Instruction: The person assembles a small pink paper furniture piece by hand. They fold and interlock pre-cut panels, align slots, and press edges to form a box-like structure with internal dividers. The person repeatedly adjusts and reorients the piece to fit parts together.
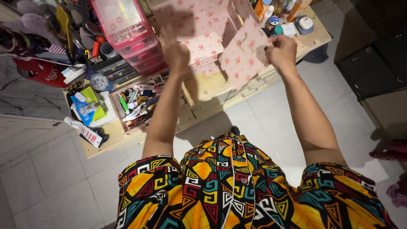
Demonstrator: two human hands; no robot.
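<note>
My right hand (282, 53) pinches the upper edge of a pink cardboard panel (241, 55) printed with small red flowers and holds it tilted above the table. My left hand (174, 53) is raised over a pink floral box (203, 44) of the same paper, fingers loosely curled; whether it touches the box I cannot tell. More pink floral panels (190, 17) stand behind them. Both arms reach forward from my patterned, many-coloured shirt.
A low wooden table (212, 87) holds a pink plastic drawer unit (131, 34), a small tray of pens and tubes (135, 106), a green and blue box (89, 106) and bottles (275, 19) at the back. White floor tiles lie around. Dark furniture (373, 63) stands at right.
</note>
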